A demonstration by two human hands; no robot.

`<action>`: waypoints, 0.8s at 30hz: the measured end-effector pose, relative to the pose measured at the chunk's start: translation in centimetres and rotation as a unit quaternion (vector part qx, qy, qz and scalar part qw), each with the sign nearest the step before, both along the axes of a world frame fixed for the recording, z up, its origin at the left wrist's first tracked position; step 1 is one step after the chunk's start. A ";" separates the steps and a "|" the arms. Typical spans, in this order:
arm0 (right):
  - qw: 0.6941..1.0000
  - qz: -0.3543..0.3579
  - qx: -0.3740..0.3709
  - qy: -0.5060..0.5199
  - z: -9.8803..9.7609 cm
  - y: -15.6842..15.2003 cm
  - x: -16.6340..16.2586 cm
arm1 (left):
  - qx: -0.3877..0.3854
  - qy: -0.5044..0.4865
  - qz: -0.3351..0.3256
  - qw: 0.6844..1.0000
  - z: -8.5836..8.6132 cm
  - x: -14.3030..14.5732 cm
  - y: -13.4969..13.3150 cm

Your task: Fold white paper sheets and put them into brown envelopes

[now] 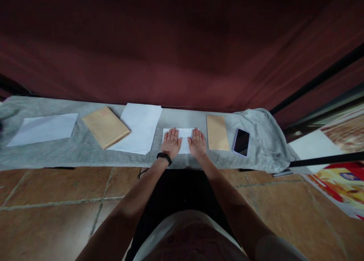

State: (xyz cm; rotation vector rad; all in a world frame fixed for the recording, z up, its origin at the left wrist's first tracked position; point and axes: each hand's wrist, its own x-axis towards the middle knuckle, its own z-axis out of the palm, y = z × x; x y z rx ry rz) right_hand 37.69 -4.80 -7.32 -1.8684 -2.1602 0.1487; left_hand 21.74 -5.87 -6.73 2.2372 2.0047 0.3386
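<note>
White paper (184, 133): flattening apparently in hand; left hand (171, 142) and right hand (197, 142) spread flat on it; next, probably smooth outward.

Prob. a home rm, w/ tiled flr (62, 223), dk-red curtain (182, 64) & gray cloth-covered bench (182, 119).

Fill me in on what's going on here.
A person's left hand and right hand lie flat, side by side, on a small white paper on the grey cloth. To the right are a brown envelope and a phone. To the left, a brown stack overlaps some larger white sheets, with another white paper piece farther left. Neither hand grips anything.
</note>
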 end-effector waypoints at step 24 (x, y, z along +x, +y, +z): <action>1.000 0.009 -0.024 0.012 0.9 -0.1 -0.3 | -0.015 0.020 -0.117 0.993 0.7 1.6 0.1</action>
